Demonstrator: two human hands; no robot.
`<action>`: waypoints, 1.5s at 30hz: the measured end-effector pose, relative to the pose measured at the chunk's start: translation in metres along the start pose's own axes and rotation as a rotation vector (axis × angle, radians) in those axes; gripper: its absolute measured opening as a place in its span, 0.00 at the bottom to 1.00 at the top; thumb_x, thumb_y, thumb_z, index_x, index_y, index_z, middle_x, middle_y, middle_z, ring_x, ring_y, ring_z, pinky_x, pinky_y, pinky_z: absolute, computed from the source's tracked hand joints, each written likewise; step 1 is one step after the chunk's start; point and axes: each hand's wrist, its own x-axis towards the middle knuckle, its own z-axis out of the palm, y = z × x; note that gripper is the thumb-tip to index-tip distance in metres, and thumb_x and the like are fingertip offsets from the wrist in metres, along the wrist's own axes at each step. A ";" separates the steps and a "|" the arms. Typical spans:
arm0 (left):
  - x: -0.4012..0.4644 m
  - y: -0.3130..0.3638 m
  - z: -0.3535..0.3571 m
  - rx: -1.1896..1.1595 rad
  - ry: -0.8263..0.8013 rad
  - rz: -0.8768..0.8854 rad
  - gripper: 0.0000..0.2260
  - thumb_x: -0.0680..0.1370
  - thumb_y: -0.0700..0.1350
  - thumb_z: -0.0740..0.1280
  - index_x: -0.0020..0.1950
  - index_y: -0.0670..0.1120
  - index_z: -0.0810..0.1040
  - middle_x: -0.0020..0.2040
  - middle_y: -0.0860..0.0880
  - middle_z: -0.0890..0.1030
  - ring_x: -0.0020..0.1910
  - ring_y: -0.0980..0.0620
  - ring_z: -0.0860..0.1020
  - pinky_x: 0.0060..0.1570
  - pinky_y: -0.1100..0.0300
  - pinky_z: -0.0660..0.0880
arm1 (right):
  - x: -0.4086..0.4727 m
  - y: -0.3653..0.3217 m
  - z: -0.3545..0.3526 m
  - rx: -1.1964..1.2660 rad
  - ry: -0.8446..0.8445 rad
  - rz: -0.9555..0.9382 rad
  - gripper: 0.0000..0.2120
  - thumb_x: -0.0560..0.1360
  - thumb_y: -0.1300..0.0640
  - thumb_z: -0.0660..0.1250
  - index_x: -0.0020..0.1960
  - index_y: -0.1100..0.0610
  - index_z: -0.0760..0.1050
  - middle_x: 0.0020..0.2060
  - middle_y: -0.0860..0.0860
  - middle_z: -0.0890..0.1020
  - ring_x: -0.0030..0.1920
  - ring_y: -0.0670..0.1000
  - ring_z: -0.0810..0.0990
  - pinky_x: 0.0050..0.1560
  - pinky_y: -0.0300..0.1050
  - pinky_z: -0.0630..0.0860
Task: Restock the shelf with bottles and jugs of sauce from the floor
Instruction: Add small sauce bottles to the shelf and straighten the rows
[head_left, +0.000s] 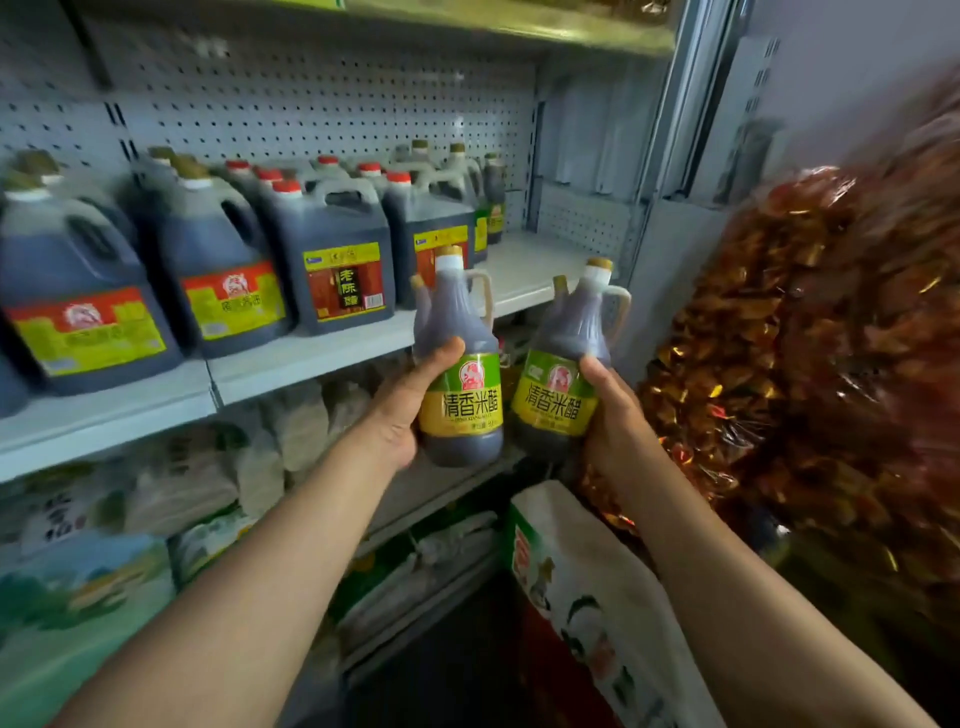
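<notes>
My left hand (410, 400) grips a dark vinegar bottle (460, 374) with a green-yellow label, and a second bottle neck shows just behind it. My right hand (610, 415) grips a matching vinegar bottle (563, 374), also with another neck behind it. Both are held upright in front of the white shelf (524, 270), just below its bare right end. Several large dark sauce jugs (332, 260) with red or gold caps stand in rows on the shelf's left and middle.
Bagged goods (182, 483) fill the lower shelves. A big clear bag of red-gold wrapped items (810, 364) hangs close on the right. A printed sack (587, 597) stands below my right arm. Pegboard backs the shelf, and another shelf runs above.
</notes>
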 end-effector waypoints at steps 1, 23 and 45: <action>0.019 0.006 -0.006 0.006 -0.015 -0.001 0.52 0.45 0.62 0.85 0.66 0.45 0.78 0.58 0.42 0.84 0.59 0.40 0.82 0.62 0.43 0.76 | 0.018 0.001 0.003 0.014 0.007 -0.024 0.47 0.62 0.42 0.83 0.74 0.60 0.70 0.67 0.65 0.77 0.66 0.69 0.77 0.67 0.71 0.72; 0.309 0.065 -0.014 -0.016 -0.257 0.150 0.36 0.45 0.61 0.85 0.52 0.54 0.86 0.53 0.48 0.86 0.52 0.47 0.85 0.48 0.50 0.82 | 0.326 -0.027 0.002 0.042 0.266 -0.232 0.29 0.69 0.55 0.75 0.67 0.63 0.73 0.57 0.63 0.82 0.55 0.64 0.83 0.55 0.60 0.81; 0.526 0.029 0.076 0.015 -0.049 0.135 0.44 0.46 0.63 0.84 0.60 0.51 0.79 0.53 0.49 0.86 0.50 0.50 0.85 0.45 0.54 0.80 | 0.550 -0.056 -0.147 -0.139 0.183 -0.157 0.50 0.54 0.43 0.86 0.70 0.57 0.73 0.62 0.57 0.83 0.62 0.61 0.82 0.64 0.60 0.78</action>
